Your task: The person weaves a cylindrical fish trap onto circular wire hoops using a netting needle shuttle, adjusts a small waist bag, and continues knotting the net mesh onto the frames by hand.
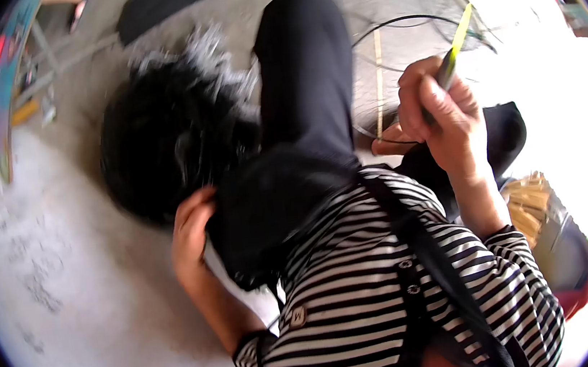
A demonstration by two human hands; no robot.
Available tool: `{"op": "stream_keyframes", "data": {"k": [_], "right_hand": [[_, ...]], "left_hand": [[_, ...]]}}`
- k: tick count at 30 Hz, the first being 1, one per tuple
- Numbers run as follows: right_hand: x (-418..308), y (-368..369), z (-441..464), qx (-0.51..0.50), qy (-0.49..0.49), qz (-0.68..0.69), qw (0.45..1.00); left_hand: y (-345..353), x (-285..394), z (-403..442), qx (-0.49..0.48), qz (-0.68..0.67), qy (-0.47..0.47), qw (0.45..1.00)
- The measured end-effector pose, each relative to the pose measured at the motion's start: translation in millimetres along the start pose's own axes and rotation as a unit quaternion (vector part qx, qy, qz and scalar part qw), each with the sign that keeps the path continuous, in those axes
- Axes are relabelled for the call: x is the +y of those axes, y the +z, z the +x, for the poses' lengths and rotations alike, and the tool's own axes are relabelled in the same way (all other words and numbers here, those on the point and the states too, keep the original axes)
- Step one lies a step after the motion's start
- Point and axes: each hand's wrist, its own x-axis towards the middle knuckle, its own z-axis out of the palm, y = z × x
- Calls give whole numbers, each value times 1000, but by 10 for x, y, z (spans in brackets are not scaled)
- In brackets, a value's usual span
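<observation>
In the head view, my right hand (441, 109) is raised and closed round a slim tool (463, 34) with a dark part and a bright yellow-green end pointing up. Motion blur hides its exact kind. My left hand (192, 228) is low on the left, its fingers curled at the edge of the black cloth (274, 204) on my lap. The fingertips are hidden against the dark material. Just beyond them stands a bulging black plastic bag (151, 142) with pale grey strands (218, 58) at its top.
Thin wire coils (406, 20) lie on the floor ahead, near a narrow tan strip (379, 79) and my bare foot (394, 141). Bundled tan sticks (528, 204) stand at the right. A blue-green board (12, 78) with red parts is at the far left.
</observation>
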Motion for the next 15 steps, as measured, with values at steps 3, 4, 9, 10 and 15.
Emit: {"op": "stream_keyframes", "data": {"k": [3, 4, 9, 10, 15], "right_hand": [[1, -389, -224, 47, -2, -18, 999], [-5, -481, -323, 65, -23, -40, 997], [41, -806, -709, 121, -187, -4, 975], [15, -862, -758, 114, -225, 13, 968], [-76, -1052, -1003, 184, -350, -65, 916]], "left_hand": [[-270, -150, 191, -121, -68, -235, 962], [-238, -283, 172, -112, -41, -238, 964], [-33, -446, 532, -290, 48, -304, 906], [56, -139, 618, -271, 56, -292, 915], [275, 1163, 1073, -266, 95, -14, 959]]}}
